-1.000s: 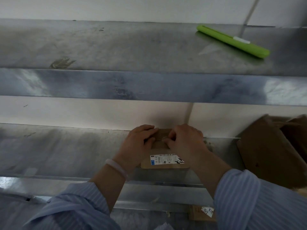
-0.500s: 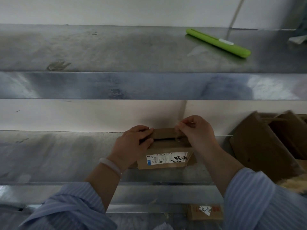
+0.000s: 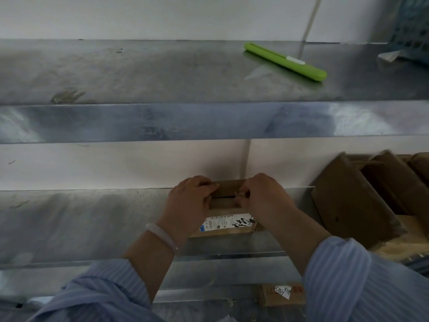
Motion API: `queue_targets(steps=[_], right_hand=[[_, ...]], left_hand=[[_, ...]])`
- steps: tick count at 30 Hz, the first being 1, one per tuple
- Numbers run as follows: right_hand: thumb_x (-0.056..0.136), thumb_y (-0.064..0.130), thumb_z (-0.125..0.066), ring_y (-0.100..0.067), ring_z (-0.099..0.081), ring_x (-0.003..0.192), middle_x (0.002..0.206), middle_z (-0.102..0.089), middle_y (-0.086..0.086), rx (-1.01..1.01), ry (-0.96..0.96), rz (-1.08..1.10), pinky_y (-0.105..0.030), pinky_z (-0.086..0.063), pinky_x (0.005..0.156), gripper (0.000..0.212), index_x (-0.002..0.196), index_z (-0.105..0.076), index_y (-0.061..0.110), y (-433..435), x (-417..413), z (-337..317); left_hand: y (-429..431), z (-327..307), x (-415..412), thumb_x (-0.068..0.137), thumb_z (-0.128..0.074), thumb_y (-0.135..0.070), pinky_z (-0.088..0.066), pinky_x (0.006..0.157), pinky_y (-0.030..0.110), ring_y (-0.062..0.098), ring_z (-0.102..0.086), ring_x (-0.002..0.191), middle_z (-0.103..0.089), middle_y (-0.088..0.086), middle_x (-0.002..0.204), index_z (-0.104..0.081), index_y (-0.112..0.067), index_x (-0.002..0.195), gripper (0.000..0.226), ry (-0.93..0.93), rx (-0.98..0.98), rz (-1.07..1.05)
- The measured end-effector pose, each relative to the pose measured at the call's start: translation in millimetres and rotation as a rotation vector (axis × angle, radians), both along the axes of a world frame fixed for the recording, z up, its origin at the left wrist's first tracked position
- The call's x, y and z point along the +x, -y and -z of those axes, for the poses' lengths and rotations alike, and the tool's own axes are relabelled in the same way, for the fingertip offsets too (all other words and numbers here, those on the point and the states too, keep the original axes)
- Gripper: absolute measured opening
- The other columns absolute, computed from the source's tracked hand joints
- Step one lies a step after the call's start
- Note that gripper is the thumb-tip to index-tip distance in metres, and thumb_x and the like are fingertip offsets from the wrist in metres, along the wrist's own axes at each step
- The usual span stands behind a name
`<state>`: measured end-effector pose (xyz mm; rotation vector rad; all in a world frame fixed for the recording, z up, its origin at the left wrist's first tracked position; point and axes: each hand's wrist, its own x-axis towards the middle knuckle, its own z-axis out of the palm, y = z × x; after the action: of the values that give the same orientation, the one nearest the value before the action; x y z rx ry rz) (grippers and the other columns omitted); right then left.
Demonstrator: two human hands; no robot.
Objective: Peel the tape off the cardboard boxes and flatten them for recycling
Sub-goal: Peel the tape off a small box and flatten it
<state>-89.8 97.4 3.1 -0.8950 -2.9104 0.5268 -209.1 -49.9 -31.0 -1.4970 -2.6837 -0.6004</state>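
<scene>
A small cardboard box (image 3: 226, 214) sits on the steel surface (image 3: 81, 224), near the middle of the view and a little toward 5 o'clock, close to the white wall behind it. Both hands are on its top. The left hand (image 3: 189, 204) is at the box's 9 o'clock side, its fingers curled over the top flap and pressed down on the cardboard, so that grip is closed on the box. The right hand (image 3: 264, 201) is at the 3 o'clock side, its fingertips (image 3: 240, 197) pinched together at the dark seam between the top flaps; whether a strip of tape is caught in that pinch cannot be told, because the spot is small and blurred. A white shipping label (image 3: 226, 223) with black marker writing covers the face of the box nearest the camera. A pale bracelet (image 3: 161, 235) circles the left wrist, and both forearms come out of blue striped sleeves (image 3: 348, 282). At 3 o'clock from the box, well apart from it, several opened brown boxes (image 3: 362, 205) lean together. On the upper shelf (image 3: 162, 73), toward 1 o'clock, a green cutter (image 3: 285, 61) lies at a slant. Below the front edge of the surface, at 5 o'clock, another piece of cardboard with a label (image 3: 282, 293) shows.
</scene>
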Motion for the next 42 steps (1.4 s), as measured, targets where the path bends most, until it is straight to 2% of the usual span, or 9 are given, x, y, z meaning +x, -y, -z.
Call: queue_targets(steps=[3,7,14,22,26,29,32,36,42], right_hand=[[0.087,0.033,-0.061,-0.022,-0.06,0.085,0.092,-0.057,-0.002,0.035,0.04,-0.004,-0.04,-0.053,0.079,0.02,0.096,-0.065,0.015,2,-2,-3],[0.094,0.023,-0.047,-0.023,-0.054,0.088,0.089,-0.05,-0.002,0.119,0.012,-0.018,-0.039,-0.047,0.077,0.012,0.096,-0.054,0.013,5,-2,1],[0.089,0.027,-0.064,-0.01,-0.059,0.076,0.08,-0.064,0.008,-0.354,-0.428,0.326,-0.021,-0.042,0.059,0.007,0.084,-0.058,0.027,-27,24,6],[0.09,0.019,-0.059,-0.013,-0.055,0.075,0.082,-0.058,0.005,-0.046,-0.317,0.177,-0.025,-0.041,0.065,0.012,0.08,-0.057,0.025,-29,44,33],[0.09,0.023,-0.061,-0.01,-0.065,0.078,0.083,-0.07,0.008,-0.501,-0.506,0.377,-0.02,-0.051,0.068,0.009,0.088,-0.07,0.023,-24,44,41],[0.091,0.015,-0.062,-0.022,-0.071,0.087,0.089,-0.075,-0.007,-1.098,-0.675,0.478,-0.026,-0.058,0.073,0.016,0.099,-0.072,0.006,-26,46,38],[0.086,0.002,-0.067,-0.025,-0.07,0.088,0.099,-0.072,-0.016,-1.405,-0.749,0.561,-0.029,-0.058,0.07,0.021,0.106,-0.066,0.0,-29,46,36],[0.086,0.008,-0.068,-0.017,-0.07,0.069,0.085,-0.073,-0.012,-1.519,-0.622,0.54,-0.024,-0.054,0.055,0.018,0.104,-0.065,0.003,-32,46,37],[0.089,0.015,-0.067,-0.018,-0.07,0.075,0.088,-0.073,-0.015,-1.293,-0.51,0.381,-0.026,-0.057,0.064,0.015,0.096,-0.066,0.002,-44,47,35]], left_hand=[[-3,2,7,0.094,-0.046,-0.045,-0.041,0.098,0.034,0.018,-0.048,0.115,-0.051,-0.006,0.127,-0.055,-0.034,0.131,0.04,-0.074,0.0,-0.036],[-5,8,10,0.094,-0.041,-0.046,-0.043,0.097,0.038,0.018,-0.043,0.118,-0.047,-0.005,0.129,-0.052,-0.037,0.134,0.042,-0.06,-0.002,-0.077],[-5,9,8,0.094,-0.044,-0.044,-0.042,0.098,0.036,0.018,-0.042,0.121,-0.046,-0.006,0.13,-0.052,-0.039,0.133,0.04,-0.05,0.006,-0.083],[-5,6,9,0.094,-0.047,-0.042,-0.042,0.098,0.039,0.018,-0.04,0.122,-0.046,-0.005,0.13,-0.053,-0.036,0.133,0.04,-0.022,0.003,-0.08],[-5,6,9,0.094,-0.049,-0.04,-0.043,0.096,0.039,0.017,-0.04,0.121,-0.046,-0.005,0.129,-0.053,-0.036,0.134,0.041,-0.024,0.006,-0.075],[-5,6,8,0.093,-0.049,-0.04,-0.044,0.095,0.039,0.018,-0.04,0.121,-0.047,-0.004,0.129,-0.052,-0.037,0.134,0.041,-0.021,0.011,-0.076],[-5,6,8,0.093,-0.051,-0.039,-0.043,0.095,0.039,0.018,-0.041,0.12,-0.047,-0.005,0.129,-0.053,-0.037,0.133,0.04,-0.014,0.018,-0.072],[-4,6,9,0.093,-0.052,-0.037,-0.042,0.095,0.039,0.019,-0.041,0.12,-0.048,-0.004,0.128,-0.054,-0.035,0.133,0.04,-0.017,0.027,-0.07],[-4,5,9,0.092,-0.057,-0.033,-0.046,0.091,0.04,0.022,-0.046,0.116,-0.052,0.0,0.125,-0.058,-0.031,0.13,0.038,-0.031,0.049,-0.057]])
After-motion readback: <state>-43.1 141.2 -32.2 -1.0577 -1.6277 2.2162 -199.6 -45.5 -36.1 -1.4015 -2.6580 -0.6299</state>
